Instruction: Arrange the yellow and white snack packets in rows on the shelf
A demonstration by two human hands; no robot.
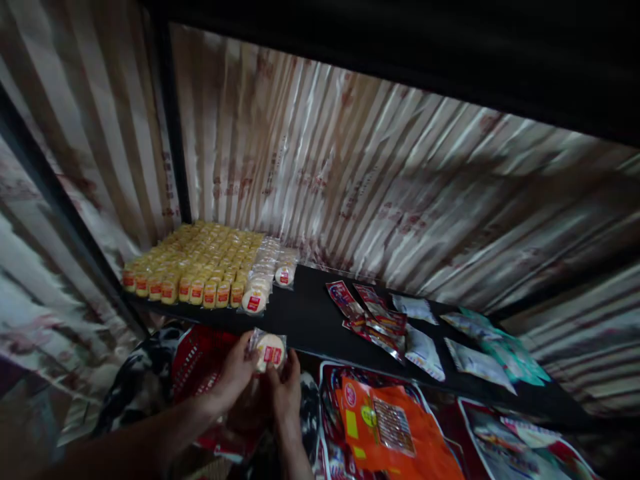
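Note:
Both my hands hold one small round cake in a clear wrapper with a red label [270, 351], just below the front edge of a black shelf [310, 320]. My left hand [234, 373] grips its left side and my right hand [286, 390] pinches its right side from below. On the shelf's left part stand rows of the same wrapped cakes [195, 263], with a paler row [260, 283] at their right end.
Red and silver sachets [373, 313] and white and teal packets [480, 347] lie flat on the shelf's right part. A red basket [197, 363] sits under my hands. Orange and red bags [390, 427] lie below right. Corrugated metal sheet [380, 173] backs the shelf.

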